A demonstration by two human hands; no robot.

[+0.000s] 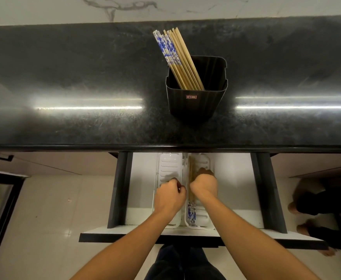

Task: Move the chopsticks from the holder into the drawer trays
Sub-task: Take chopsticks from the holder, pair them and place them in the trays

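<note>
Both hands over trays, seemingly curled

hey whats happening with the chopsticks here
A person is moving chopsticks from the black holder on the counter into two white trays in the open drawer. Both hands are down in the drawer: the left hand over the left tray, the right hand at the right tray, which already holds chopsticks. Several remain in the holder.

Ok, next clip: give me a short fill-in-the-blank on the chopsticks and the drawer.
1. The holder stands on the dark ____.
2. The chopsticks in it lean toward the ____ of the picture.
3. The drawer holds ____ white trays.
4. Chopsticks already lie in the ____ tray.

Missing words: countertop; left; two; right
</note>
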